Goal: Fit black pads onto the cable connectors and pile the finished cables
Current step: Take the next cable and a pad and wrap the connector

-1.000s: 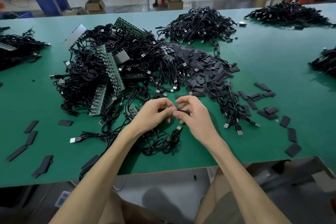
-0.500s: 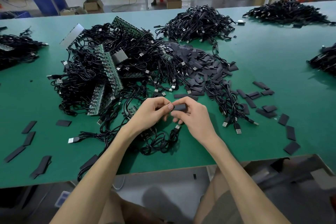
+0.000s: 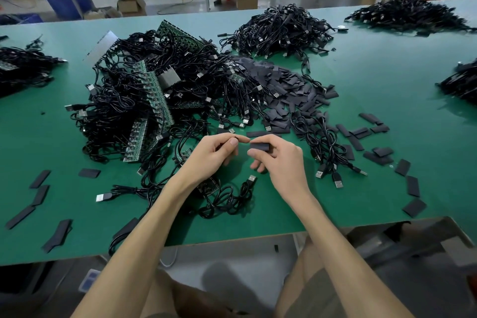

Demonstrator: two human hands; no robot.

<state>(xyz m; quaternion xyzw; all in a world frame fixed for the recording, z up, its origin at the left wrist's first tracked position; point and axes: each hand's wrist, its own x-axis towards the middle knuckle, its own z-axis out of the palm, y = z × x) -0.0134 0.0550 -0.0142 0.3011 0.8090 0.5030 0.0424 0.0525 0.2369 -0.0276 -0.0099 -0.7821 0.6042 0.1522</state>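
Note:
My right hand (image 3: 280, 160) pinches a flat black pad (image 3: 259, 146) between thumb and fingers. My left hand (image 3: 215, 153) sits just left of it, fingers curled round the end of a thin black cable; the connector itself is hidden in the fingers. That cable (image 3: 227, 197) loops down onto the green table (image 3: 387, 85) under my wrists, its USB plug (image 3: 251, 178) lying free. A heap of loose black pads (image 3: 281, 88) lies behind my hands. A big tangle of cables and green circuit strips (image 3: 154, 100) fills the left centre.
A neat pile of cables (image 3: 281, 28) sits at the far centre, with more piles at far right (image 3: 407, 17), right edge (image 3: 459, 80) and left edge (image 3: 20, 67). Stray pads (image 3: 410, 186) dot the table's right and left front. A person sits beyond the far right corner.
My hands were pressed together round the pad and cable end; now they have drawn slightly apart, with the pad showing in my right fingers.

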